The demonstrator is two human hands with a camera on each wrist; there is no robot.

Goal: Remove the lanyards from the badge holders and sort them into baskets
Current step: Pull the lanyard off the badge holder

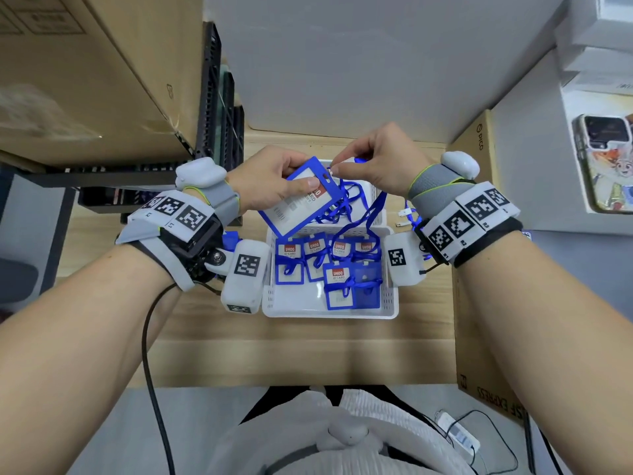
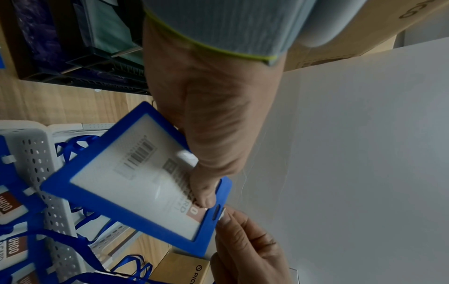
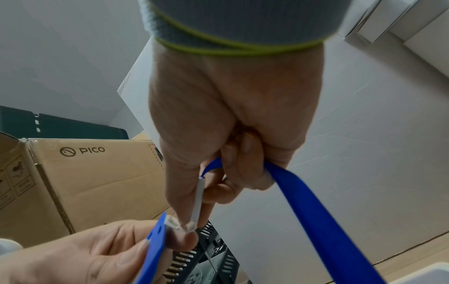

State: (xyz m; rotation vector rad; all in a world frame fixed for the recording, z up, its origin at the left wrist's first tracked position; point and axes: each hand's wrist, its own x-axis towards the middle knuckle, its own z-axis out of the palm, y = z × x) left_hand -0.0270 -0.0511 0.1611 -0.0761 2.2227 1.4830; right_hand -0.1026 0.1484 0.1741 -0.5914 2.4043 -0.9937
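Glossy plastic badge holder (image 1: 301,197), woven lanyard (image 1: 373,214)
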